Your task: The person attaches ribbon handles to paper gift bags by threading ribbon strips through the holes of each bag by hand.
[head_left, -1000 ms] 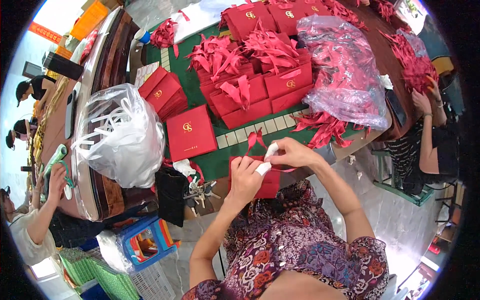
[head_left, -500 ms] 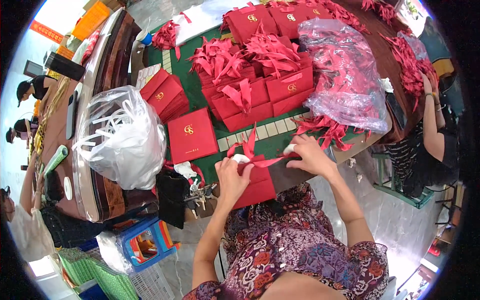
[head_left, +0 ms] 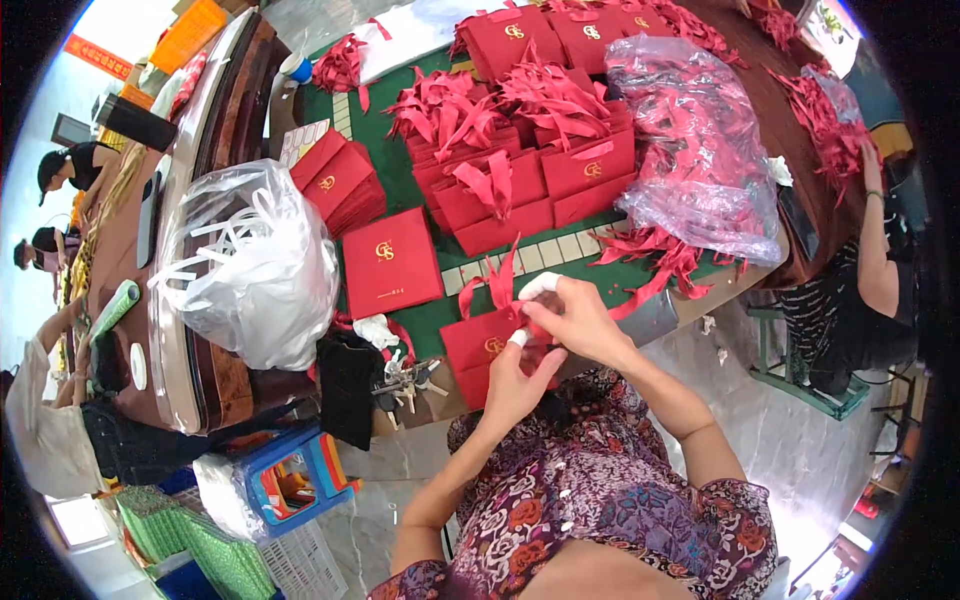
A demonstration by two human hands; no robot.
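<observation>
A small red gift bag [head_left: 467,345] with a gold emblem lies at the table's near edge, a red ribbon [head_left: 497,288] standing up in a loop from its top. My left hand [head_left: 512,385] is closed at the bag's right side, its covered index fingertip against the red surface. Just above it, my right hand [head_left: 580,325] is pinched at the bag's top right corner with a ribbon end in its fingers. White covers wrap fingertips of both hands. The exact grip is partly hidden. A flat red bag [head_left: 390,262] lies to the left.
Ribboned red bags [head_left: 500,190] stand stacked beyond my hands. Loose ribbons fill a clear plastic bag [head_left: 690,150] at right. White straps fill another plastic bag [head_left: 250,270] at left, with keys [head_left: 405,385] nearer me. A co-worker's arm [head_left: 875,235] reaches in from the right.
Both hands have come together at the gift bag's top right; the right one moved left. The bag has shifted left and turned, so its emblem now shows.
</observation>
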